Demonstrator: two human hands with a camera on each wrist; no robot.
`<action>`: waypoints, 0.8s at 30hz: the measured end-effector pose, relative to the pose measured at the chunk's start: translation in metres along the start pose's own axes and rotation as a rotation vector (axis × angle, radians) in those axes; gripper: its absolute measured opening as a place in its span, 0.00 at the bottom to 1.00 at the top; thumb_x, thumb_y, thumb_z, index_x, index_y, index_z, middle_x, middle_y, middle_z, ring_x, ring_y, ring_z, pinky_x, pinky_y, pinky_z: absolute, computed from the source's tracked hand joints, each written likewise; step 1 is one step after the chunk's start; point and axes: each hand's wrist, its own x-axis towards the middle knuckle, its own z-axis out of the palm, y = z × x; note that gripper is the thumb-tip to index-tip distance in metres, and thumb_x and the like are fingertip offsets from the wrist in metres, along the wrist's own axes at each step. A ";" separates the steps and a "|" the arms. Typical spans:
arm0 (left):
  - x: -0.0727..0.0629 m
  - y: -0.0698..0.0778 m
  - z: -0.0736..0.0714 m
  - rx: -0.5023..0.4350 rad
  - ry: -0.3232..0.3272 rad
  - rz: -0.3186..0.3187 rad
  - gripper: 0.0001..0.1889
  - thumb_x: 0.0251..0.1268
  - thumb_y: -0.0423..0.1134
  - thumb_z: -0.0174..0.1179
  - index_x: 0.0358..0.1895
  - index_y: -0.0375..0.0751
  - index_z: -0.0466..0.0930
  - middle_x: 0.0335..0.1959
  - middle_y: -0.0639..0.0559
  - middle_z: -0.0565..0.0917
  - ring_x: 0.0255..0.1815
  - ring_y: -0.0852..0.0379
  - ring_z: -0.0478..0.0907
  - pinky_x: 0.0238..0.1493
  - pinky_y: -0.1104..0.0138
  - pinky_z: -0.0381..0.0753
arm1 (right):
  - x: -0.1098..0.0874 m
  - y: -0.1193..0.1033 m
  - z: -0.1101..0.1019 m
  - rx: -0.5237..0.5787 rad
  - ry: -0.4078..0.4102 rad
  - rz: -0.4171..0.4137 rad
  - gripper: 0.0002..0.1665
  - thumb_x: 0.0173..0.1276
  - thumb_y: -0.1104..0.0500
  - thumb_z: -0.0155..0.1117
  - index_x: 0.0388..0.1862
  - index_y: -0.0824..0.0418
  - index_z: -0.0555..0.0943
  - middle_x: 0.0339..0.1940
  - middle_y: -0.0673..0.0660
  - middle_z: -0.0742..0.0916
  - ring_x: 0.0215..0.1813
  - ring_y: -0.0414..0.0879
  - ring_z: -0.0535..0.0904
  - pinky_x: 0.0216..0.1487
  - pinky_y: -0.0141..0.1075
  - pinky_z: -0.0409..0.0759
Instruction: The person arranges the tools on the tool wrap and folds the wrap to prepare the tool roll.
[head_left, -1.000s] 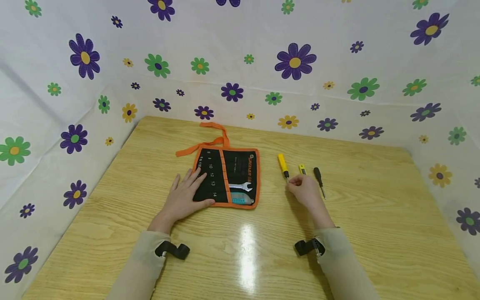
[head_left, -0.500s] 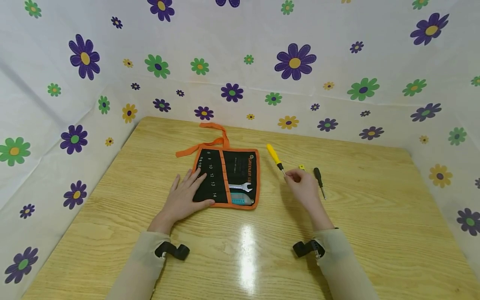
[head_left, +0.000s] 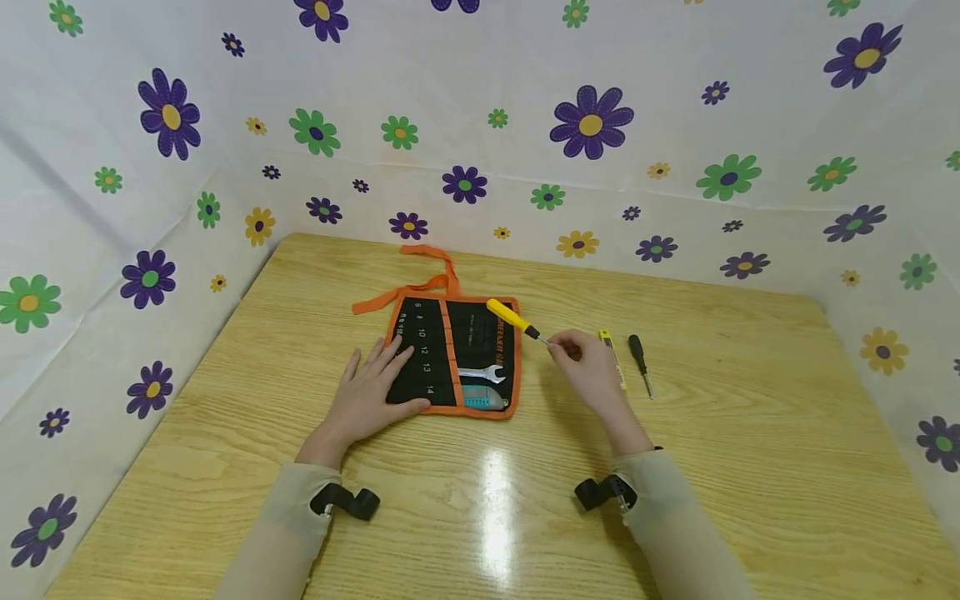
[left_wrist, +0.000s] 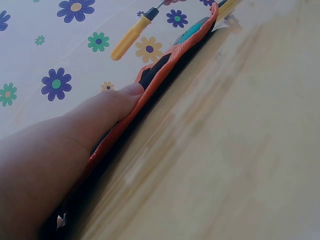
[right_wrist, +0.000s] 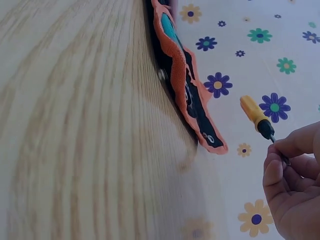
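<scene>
A black tool pouch with orange trim and numbered pockets lies flat on the table. My left hand rests on its left side with fingers spread; in the left wrist view the thumb lies along the orange edge. A wrench and a teal-handled tool sit in the lower pockets. My right hand pinches the metal shaft of a screwdriver. Its yellow handle points up and left, over the pouch's right edge. The right wrist view shows the screwdriver raised off the table, held between thumb and fingers.
Right of my right hand lie a slim yellow tool, partly hidden, and a black-handled screwdriver. An orange tie strap trails from the pouch's top. A flower-patterned sheet stands around the wooden table.
My right hand has lifted the yellow screwdriver and carried it left, its handle swinging over the pouch. More of the slim yellow tool shows. The left hand has stayed put.
</scene>
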 end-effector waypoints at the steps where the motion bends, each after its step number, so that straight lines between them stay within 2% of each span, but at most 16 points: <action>1: 0.000 0.000 0.000 -0.001 0.001 0.000 0.50 0.54 0.76 0.50 0.76 0.52 0.52 0.77 0.51 0.47 0.77 0.50 0.36 0.71 0.48 0.28 | 0.001 -0.001 0.001 0.006 -0.004 -0.006 0.07 0.68 0.63 0.62 0.39 0.67 0.84 0.32 0.58 0.85 0.33 0.48 0.78 0.33 0.36 0.76; 9: 0.001 -0.001 0.001 0.004 -0.003 -0.003 0.50 0.54 0.76 0.49 0.76 0.52 0.52 0.77 0.51 0.47 0.77 0.50 0.36 0.71 0.48 0.28 | 0.005 -0.004 0.009 0.046 -0.004 -0.027 0.07 0.68 0.63 0.61 0.39 0.66 0.83 0.31 0.57 0.84 0.32 0.46 0.77 0.30 0.31 0.75; 15: 0.000 -0.001 0.000 0.009 0.002 0.003 0.50 0.54 0.76 0.50 0.76 0.51 0.52 0.77 0.51 0.47 0.77 0.49 0.37 0.71 0.48 0.29 | 0.006 -0.009 0.011 0.078 0.023 -0.032 0.08 0.68 0.60 0.61 0.39 0.64 0.82 0.32 0.56 0.83 0.32 0.46 0.76 0.32 0.33 0.75; 19: 0.000 0.000 -0.001 0.006 0.005 0.005 0.50 0.55 0.75 0.50 0.76 0.50 0.52 0.77 0.50 0.48 0.77 0.48 0.38 0.71 0.47 0.30 | 0.009 -0.014 0.011 0.064 0.071 -0.099 0.07 0.67 0.60 0.63 0.38 0.64 0.82 0.31 0.56 0.83 0.31 0.46 0.75 0.32 0.33 0.75; 24: 0.000 0.000 -0.001 0.007 0.005 0.007 0.49 0.55 0.75 0.51 0.76 0.50 0.53 0.77 0.50 0.48 0.77 0.48 0.38 0.71 0.47 0.30 | 0.015 -0.023 0.013 0.003 0.129 -0.238 0.06 0.66 0.61 0.65 0.35 0.65 0.82 0.28 0.55 0.83 0.29 0.45 0.76 0.32 0.33 0.77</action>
